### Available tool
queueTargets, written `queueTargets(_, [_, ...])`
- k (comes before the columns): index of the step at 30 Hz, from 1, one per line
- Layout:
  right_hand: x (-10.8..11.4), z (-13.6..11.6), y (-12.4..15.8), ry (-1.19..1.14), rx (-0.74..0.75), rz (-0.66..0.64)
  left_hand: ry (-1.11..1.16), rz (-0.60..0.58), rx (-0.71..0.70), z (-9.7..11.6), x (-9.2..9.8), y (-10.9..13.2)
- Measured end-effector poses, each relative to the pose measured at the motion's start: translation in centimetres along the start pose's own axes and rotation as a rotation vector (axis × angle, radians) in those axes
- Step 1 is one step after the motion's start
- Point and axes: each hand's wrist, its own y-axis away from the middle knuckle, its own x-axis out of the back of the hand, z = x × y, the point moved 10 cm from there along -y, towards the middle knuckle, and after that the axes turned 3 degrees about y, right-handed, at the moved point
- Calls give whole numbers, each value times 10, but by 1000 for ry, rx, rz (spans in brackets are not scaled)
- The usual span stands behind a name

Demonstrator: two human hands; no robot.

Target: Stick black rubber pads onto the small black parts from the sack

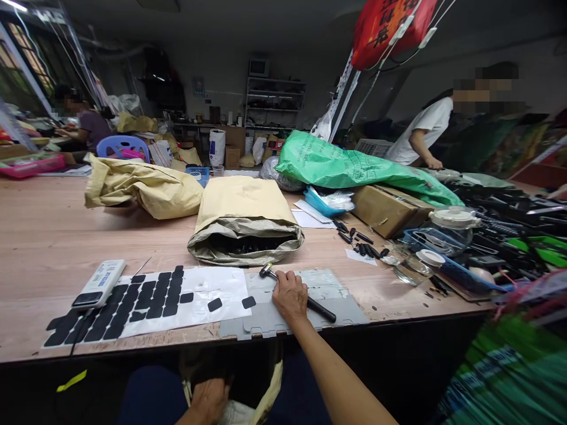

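My right hand (290, 294) is closed round a small hammer (322, 309) on a grey mat (261, 319). Its metal-and-yellow head points to the far left, and its black handle runs to the near right. Below the table edge, my left hand (209, 399) reaches into an open paper sack (271, 386) between my knees; its fingers are hidden in the dark. Left of the mat lies a white sheet (195, 282) bearing rows of black rounded-square pads (117, 304). One loose pad (248, 302) lies at the mat's left edge.
An open kraft sack (248, 203) with black pieces inside lies behind the mat, a second sack (146, 186) to its left. A white device (100, 284) sits on the pads. Jars (419, 267), a carton (385, 209) and a green sack (345, 165) crowd the right. Two people are farther back.
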Motion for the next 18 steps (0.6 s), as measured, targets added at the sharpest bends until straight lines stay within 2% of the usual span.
queueTargets(7, [3, -1, 1, 15, 4, 9, 19, -41, 35, 24, 12, -1])
queueTargets(11, [4, -2, 2, 33, 12, 21, 37, -11, -9, 36, 13, 1])
queueTargets(14, [3, -1, 1, 32, 11, 14, 73, 55, -149, 60, 21, 10])
queueTargets(18, [3, -1, 0, 17, 5, 14, 119, 133, -504, 125, 52, 39])
